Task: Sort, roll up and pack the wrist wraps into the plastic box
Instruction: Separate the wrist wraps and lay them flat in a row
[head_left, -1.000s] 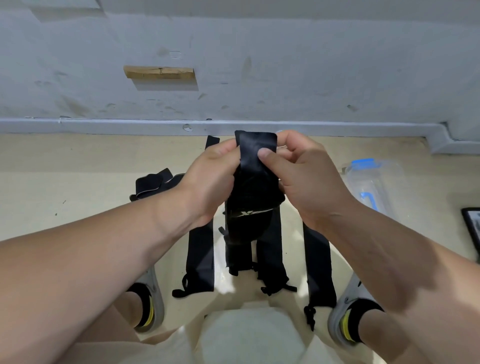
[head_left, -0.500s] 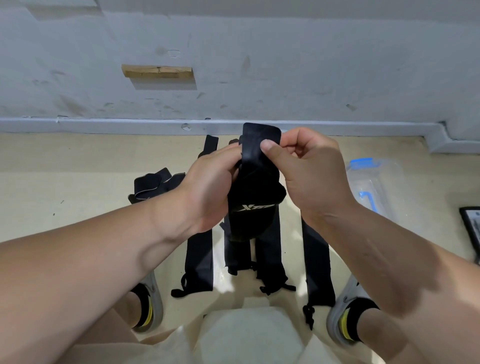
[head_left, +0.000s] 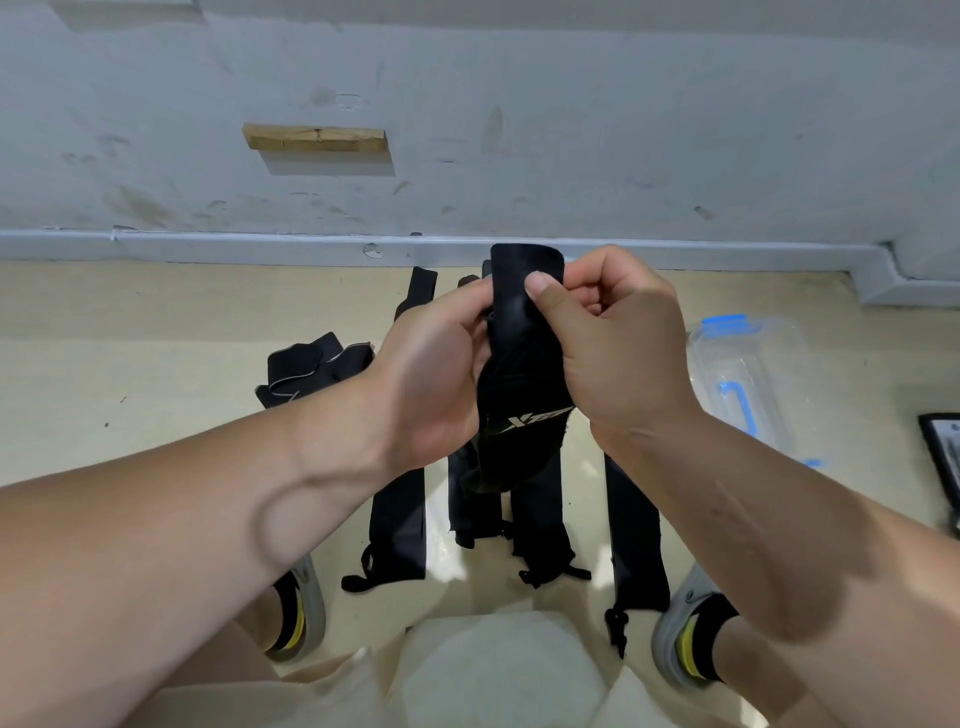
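A black wrist wrap (head_left: 519, 374) with a pale logo hangs in the air between my hands, its upper end standing up above my fingers. My left hand (head_left: 431, 374) grips its left edge. My right hand (head_left: 618, 338) pinches the wrap near the top with thumb on the front. Several more black wrist wraps (head_left: 397, 514) lie flat in parallel strips on the floor beneath. A clear plastic box (head_left: 748, 374) with blue clips lies on the floor to the right.
A crumpled pile of black wraps (head_left: 311, 371) sits on the floor at the left. My two shoes (head_left: 685, 634) flank the strips near the bottom. The grey wall's skirting (head_left: 208, 244) runs across behind. A dark framed object (head_left: 943, 467) lies at the right edge.
Both hands have fed the wrap upward, so its top end stands higher above my fingers and the hanging tail is shorter. The logo has risen closer to my hands.
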